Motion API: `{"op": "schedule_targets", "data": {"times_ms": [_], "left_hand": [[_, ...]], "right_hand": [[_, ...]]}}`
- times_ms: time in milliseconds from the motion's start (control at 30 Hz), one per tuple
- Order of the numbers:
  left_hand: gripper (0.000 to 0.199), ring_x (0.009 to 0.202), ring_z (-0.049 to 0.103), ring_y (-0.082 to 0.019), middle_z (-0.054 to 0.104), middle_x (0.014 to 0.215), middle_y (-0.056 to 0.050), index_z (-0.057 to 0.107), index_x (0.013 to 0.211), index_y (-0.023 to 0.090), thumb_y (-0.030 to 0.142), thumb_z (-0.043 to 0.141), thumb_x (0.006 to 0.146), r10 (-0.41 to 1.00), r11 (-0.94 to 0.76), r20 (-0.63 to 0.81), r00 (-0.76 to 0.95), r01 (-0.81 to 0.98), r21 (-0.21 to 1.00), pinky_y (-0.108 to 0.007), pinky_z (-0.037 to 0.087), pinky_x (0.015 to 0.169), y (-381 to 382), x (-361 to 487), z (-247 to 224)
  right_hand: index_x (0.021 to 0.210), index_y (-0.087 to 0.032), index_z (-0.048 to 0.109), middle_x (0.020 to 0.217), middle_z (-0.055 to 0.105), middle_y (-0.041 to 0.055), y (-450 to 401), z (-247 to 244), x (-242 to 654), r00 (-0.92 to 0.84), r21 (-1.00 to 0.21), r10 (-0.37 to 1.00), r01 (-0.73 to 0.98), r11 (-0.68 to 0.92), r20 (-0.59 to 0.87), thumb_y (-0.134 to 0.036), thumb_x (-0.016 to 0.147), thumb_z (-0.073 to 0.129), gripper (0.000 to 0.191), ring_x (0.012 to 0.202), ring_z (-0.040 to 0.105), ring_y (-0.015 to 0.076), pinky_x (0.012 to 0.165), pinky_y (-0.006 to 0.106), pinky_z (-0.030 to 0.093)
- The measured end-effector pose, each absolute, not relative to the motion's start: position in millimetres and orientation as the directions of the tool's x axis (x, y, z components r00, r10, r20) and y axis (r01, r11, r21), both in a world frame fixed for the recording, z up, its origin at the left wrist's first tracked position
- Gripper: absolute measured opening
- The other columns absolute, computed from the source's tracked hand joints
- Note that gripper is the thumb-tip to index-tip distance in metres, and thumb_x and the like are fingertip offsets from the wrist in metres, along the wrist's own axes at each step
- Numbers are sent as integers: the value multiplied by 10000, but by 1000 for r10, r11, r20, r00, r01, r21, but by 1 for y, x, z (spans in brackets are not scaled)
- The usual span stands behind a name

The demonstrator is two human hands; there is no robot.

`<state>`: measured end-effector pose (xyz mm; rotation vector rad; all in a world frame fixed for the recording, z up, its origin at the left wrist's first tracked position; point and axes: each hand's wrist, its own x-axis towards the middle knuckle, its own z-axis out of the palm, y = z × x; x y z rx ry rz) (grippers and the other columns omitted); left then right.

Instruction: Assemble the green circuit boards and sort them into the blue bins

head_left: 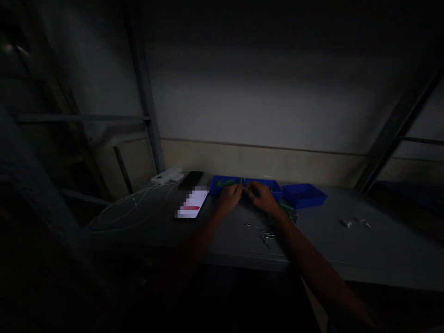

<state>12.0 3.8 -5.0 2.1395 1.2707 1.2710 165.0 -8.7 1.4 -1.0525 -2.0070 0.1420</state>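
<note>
My left hand (pixel 230 196) and my right hand (pixel 261 196) meet above the front of two blue bins, fingers pinched. Whatever small piece lies between the fingertips is too dark and small to name. Behind my left hand, the left blue bin (pixel 217 180) holds something green. The middle blue bin (pixel 270 183) is partly covered by my right hand. Several thin metal pieces (pixel 268 236) lie on the grey table (pixel 229 240) below the hands. More small metal pieces with green parts (pixel 291 212) lie beside my right forearm.
A third blue bin (pixel 304 196) stands to the right. At the left are a lit phone (pixel 194 203), a dark phone (pixel 191 179) and a white power strip (pixel 166 176) with looping cables. Small white pieces (pixel 347 223) lie at the right. Metal posts flank the table.
</note>
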Motion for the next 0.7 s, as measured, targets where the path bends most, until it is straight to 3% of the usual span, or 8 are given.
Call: {"op": "schedule_targets", "data": {"times_ms": [133,300,467,633,700], "left_hand": [[380,597,547,-127,571,595,0,549,695,174,384,298,886,815,-564,547,191,481,672,-249,400,606,5,12,-6],[204,654,569,-127,593,660,14,553,961,185,302,484,808,769,-635,593,237,387,669,-234,429,624,1,13,-5],[189,651,560,-125,595,675,4,567,916,176,309,493,805,735,-674,622,271,391,626,-236,422,623,3,13,-7],[236,638,544,-123,595,666,0,581,781,167,336,426,840,760,-638,602,245,454,622,-238,402,617,1,12,-4],[276,627,539,-124,589,640,1,574,724,169,343,402,852,778,-614,582,236,482,625,-237,395,606,0,12,-2]], "right_hand": [[724,-166,576,685,593,31,-9,3,167,-249,-475,755,648,595,607,-348,832,424,261,644,517,141,624,246,371],[632,-163,533,587,532,2,-11,5,167,-190,-518,784,656,549,591,-393,856,360,364,573,463,125,561,236,316],[626,-165,513,573,506,-7,-12,5,165,-168,-558,801,635,534,575,-413,861,334,386,565,460,121,545,239,304],[932,-169,558,649,562,-13,-13,5,165,-179,-595,782,556,581,597,-394,799,479,273,601,506,128,569,231,370],[946,-172,556,633,561,-15,-13,4,165,-200,-581,774,555,595,601,-365,796,490,253,597,508,129,571,232,380]]}}
